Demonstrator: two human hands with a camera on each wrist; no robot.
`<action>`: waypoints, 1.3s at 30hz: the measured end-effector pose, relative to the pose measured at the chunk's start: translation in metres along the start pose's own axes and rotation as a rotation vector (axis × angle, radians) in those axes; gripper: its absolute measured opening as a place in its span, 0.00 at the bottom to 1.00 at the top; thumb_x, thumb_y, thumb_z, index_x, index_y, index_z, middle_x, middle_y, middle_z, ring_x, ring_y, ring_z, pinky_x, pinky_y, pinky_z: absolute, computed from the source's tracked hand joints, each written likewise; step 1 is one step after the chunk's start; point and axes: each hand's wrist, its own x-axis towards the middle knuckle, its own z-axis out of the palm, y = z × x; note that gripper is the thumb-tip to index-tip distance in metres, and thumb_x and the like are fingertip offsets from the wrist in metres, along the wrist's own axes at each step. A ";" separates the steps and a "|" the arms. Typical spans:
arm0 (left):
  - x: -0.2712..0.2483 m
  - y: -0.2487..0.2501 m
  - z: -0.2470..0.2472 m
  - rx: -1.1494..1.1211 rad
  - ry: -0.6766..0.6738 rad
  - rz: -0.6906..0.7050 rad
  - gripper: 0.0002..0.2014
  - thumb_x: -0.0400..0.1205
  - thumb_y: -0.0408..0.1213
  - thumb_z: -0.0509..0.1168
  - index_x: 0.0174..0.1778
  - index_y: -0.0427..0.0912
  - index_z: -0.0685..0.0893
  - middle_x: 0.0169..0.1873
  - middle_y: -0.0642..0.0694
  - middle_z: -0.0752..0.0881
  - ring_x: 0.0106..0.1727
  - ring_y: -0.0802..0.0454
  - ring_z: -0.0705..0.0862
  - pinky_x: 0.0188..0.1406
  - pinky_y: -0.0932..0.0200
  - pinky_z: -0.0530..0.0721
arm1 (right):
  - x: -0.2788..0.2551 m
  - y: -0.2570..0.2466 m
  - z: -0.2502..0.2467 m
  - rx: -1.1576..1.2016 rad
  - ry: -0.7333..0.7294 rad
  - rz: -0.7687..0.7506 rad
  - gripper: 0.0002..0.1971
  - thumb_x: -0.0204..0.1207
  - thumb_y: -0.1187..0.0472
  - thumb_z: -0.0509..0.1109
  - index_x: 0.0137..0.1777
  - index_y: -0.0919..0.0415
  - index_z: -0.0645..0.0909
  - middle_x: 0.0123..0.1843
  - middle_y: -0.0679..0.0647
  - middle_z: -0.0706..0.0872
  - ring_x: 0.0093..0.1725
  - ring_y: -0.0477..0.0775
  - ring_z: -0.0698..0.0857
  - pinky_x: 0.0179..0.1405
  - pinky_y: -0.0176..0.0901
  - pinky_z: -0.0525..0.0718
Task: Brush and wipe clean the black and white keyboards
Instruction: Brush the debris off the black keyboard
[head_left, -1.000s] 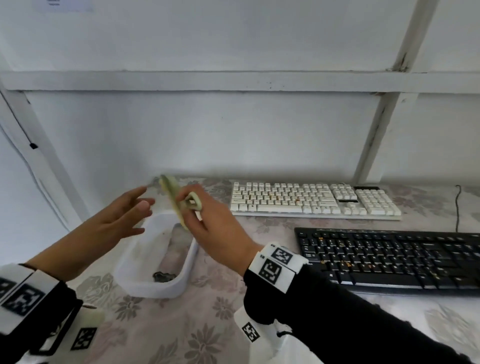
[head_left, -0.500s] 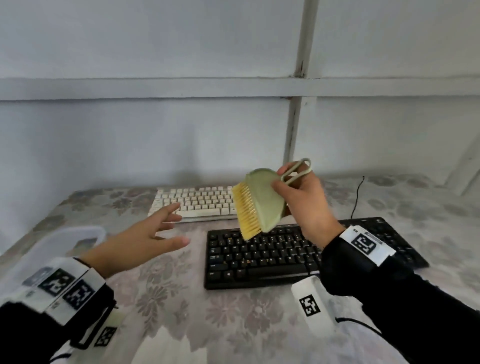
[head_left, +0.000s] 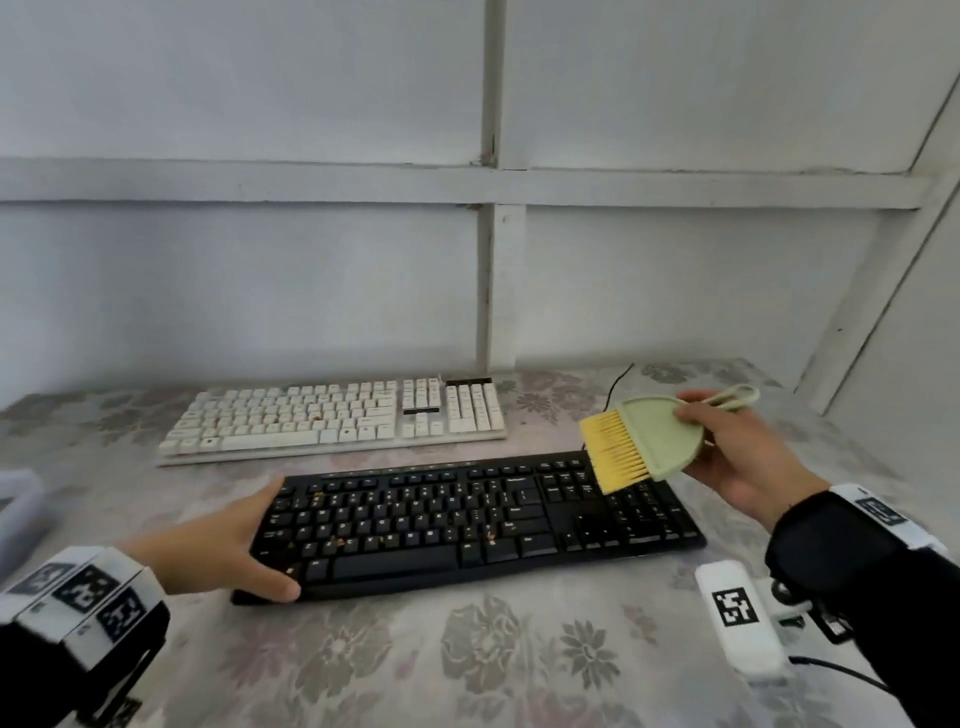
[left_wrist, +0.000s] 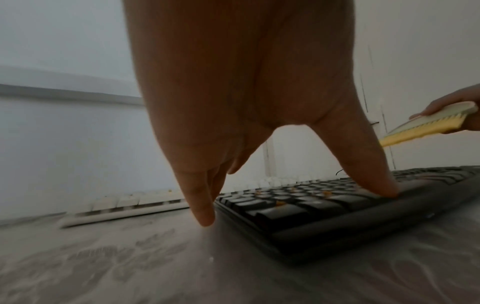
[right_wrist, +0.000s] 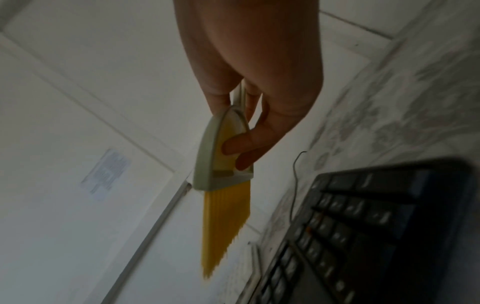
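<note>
right hand (head_left: 743, 462) holds brush (head_left: 649, 436) near black keyboard (head_left: 441, 530) (white keyboard (head_left: 332, 415) behind).

far keyboard (head_left: 332, 415) behind near keyboard (head_left: 467, 525) | both on table (head_left: 467, 665) | brush (head_left: 639, 441) above near keyboard's right end

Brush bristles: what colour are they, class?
Yellow bristles, set in a pale green brush; it shows best in the head view.

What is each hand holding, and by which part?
Right hand grips the green brush by its body beside the handle loop, thumb on top. Left hand braces the black keyboard at its left end, thumb on the front edge.
</note>
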 end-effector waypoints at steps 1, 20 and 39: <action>0.002 0.000 0.003 -0.009 0.010 -0.021 0.85 0.32 0.77 0.71 0.80 0.49 0.33 0.79 0.57 0.50 0.75 0.60 0.56 0.71 0.65 0.59 | 0.004 0.001 -0.010 0.005 0.012 0.024 0.07 0.80 0.67 0.64 0.45 0.54 0.78 0.45 0.55 0.81 0.42 0.54 0.81 0.29 0.42 0.87; 0.030 -0.017 0.009 0.150 0.088 -0.229 0.77 0.33 0.63 0.80 0.78 0.56 0.45 0.65 0.46 0.71 0.66 0.46 0.72 0.70 0.47 0.72 | 0.029 0.040 -0.045 0.194 0.009 0.270 0.03 0.81 0.60 0.65 0.51 0.52 0.76 0.60 0.59 0.83 0.60 0.66 0.82 0.54 0.67 0.80; 0.022 -0.031 0.012 -0.655 0.076 -0.027 0.60 0.32 0.27 0.86 0.62 0.57 0.71 0.59 0.43 0.84 0.60 0.45 0.83 0.53 0.51 0.81 | 0.015 0.040 -0.048 0.315 0.057 0.254 0.05 0.81 0.62 0.64 0.45 0.51 0.75 0.51 0.57 0.84 0.48 0.62 0.84 0.37 0.52 0.80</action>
